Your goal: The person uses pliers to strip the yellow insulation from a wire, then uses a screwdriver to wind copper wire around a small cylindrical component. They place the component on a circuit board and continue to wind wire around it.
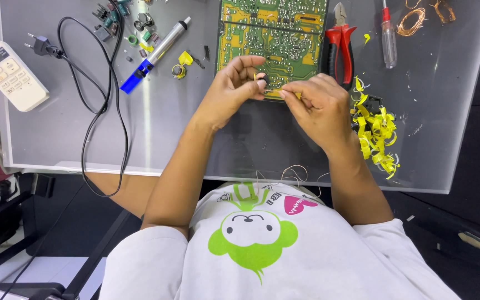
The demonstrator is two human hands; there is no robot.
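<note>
Both hands raised over bench (195, 133), just in front of near edge of green circuit board (273, 33). Left hand (231, 89) curled, fingertips pinched on small dark ring-shaped part (261, 83). Right hand (320, 103) closed in a pinch on thin coppery wire (279, 90) running across to the dark part. Hands nearly touching, part held between them above board's lower edge.

Red-handled pliers (338, 47) lying just right of board; clear-handled screwdriver (388, 39) beyond, copper wire coils (412, 19) at far right corner. Heap of yellow tape scraps (376, 133) beside right wrist. Left of board: silver and blue desoldering pump (156, 53), small loose components (123, 19), black power cord (93, 105) with plug, white remote control (9, 75) at bench's left edge. Loose thin wire strands trailing over near edge toward white shirt (262, 250).
</note>
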